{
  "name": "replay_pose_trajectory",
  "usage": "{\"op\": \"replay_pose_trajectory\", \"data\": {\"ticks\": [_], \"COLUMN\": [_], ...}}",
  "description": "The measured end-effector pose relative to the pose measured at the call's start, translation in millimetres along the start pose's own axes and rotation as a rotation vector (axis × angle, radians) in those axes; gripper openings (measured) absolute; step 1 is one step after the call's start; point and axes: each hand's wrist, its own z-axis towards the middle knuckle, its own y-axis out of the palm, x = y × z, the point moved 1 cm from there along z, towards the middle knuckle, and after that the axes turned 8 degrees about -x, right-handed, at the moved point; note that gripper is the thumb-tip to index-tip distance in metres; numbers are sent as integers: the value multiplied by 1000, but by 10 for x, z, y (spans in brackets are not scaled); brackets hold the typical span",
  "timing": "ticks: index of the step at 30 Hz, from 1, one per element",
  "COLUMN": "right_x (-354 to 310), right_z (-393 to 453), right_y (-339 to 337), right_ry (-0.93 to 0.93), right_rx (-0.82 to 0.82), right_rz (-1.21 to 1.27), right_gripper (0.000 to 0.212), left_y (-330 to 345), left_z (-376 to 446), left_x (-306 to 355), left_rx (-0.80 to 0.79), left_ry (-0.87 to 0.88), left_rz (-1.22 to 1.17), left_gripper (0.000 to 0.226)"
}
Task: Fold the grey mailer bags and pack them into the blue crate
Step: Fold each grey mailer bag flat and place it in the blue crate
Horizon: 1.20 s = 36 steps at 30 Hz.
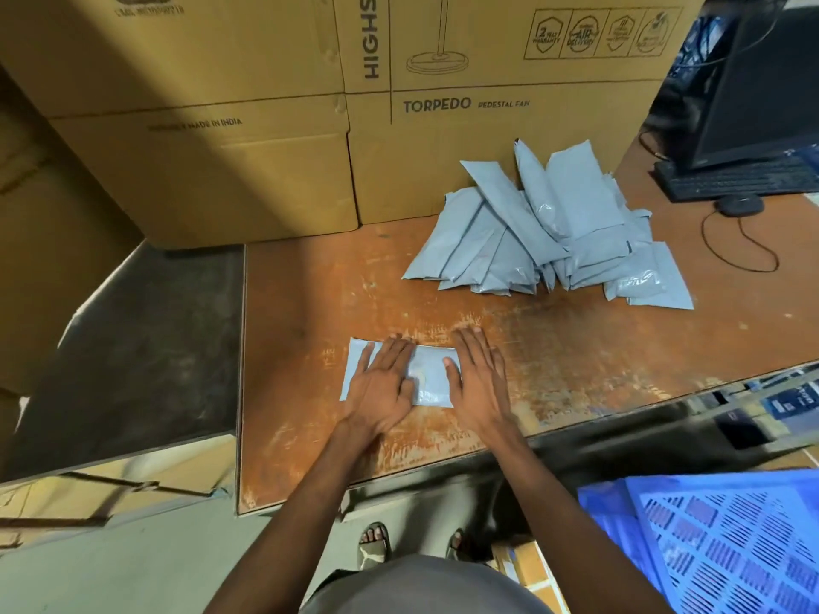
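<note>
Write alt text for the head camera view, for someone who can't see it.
Both hands, left hand and right hand, press flat on a grey mailer bag on a worn brown table. A pile of grey mailer bags lies farther back against cardboard boxes; a blue crate sits at lower right.

A worn, rust-orange table (554, 361) fills the centre. Tall cardboard boxes (248, 139) printed "TORPEDO PEDESTAL FAN" stand from 10 to 1 o'clock. At 2 o'clock sit a dark monitor (762, 82), keyboard (735, 181) and mouse (741, 205). A grey floor (133, 573) shows at 7 o'clock, light slanting across the boxes.
</note>
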Motion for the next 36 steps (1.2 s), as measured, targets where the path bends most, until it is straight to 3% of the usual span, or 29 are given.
{"op": "replay_pose_trajectory", "data": {"ticks": [10, 36], "right_x": [-35, -61], "right_z": [-124, -93], "right_y": [171, 158], "right_ry": [25, 31], "right_rx": [-12, -22], "right_rz": [60, -21], "right_gripper": [63, 63], "left_y": [183, 146], "left_z": [-29, -15], "left_x": [203, 158], "left_rx": [157, 123], "left_ry": [-121, -111], "left_rz": [68, 1], "left_gripper": [55, 56]}}
